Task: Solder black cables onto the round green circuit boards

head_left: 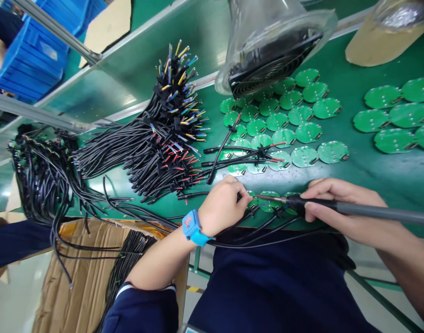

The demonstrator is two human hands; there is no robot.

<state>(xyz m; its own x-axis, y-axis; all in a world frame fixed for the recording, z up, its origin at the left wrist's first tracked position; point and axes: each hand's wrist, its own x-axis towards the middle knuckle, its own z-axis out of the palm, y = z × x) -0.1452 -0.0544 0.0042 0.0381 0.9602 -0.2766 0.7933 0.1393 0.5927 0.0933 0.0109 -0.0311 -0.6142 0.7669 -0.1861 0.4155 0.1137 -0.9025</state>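
Observation:
My right hand [340,203] grips a soldering iron [367,209] by its dark handle. The iron's metal tip points left and meets the near row of round green circuit boards [270,203]. Just left of that tip, my left hand [224,201] is closed in a pinch at the row's left end. A dark bit, apparently a black cable, shows between its fingers, but most of it is hidden. Black cables [260,223] run under my left wrist and up to these boards. Several short black cables with red wire ends [232,160] lie just beyond, across other boards.
Cable bundles with bare coloured ends [170,120] are heaped left of centre, more cables [41,171] farther left. A fan under a clear plastic hood [277,55] stands behind the board rows. More boards [395,115] lie right. A cardboard box [73,273] sits below the table edge.

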